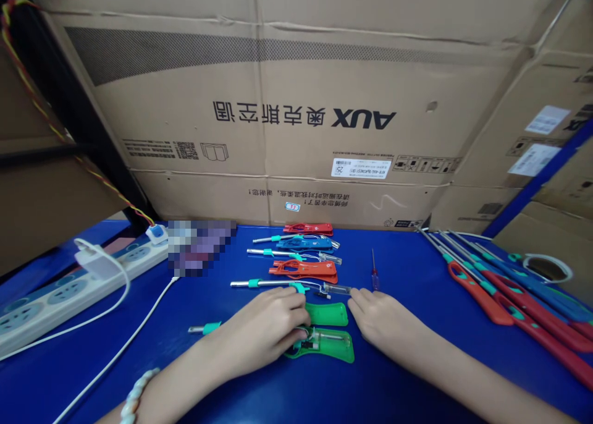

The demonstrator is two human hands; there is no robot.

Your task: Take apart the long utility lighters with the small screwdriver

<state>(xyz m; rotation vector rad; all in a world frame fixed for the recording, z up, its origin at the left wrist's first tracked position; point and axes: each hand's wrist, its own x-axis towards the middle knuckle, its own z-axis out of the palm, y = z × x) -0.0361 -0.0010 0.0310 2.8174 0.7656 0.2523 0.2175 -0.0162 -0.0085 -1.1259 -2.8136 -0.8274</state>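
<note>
An opened green lighter casing (340, 347) lies in front of me, with a clear fuel tank and thin wires inside. Its other green half (331, 314) sits just behind. My left hand (280, 316) has its fingers curled over the casing's left end, hiding the part between them; the lighter's metal tube (197, 329) sticks out beyond my wrist. My right hand (377, 313) is closed, its fingertips at the end of a clear fuel tank (337, 288). That tank belongs to a bare lighter inner assembly with a long metal tube (273, 283) and a teal collar.
Behind lie an orange casing (306, 269), a blue casing (303, 244), a red casing (308, 228) and other tube assemblies. A screwdriver (375, 280) lies to the right, near several long lighters (482, 294). Left stand a power strip (69, 291) and white cable (139, 331). Cardboard (287, 59) walls the back.
</note>
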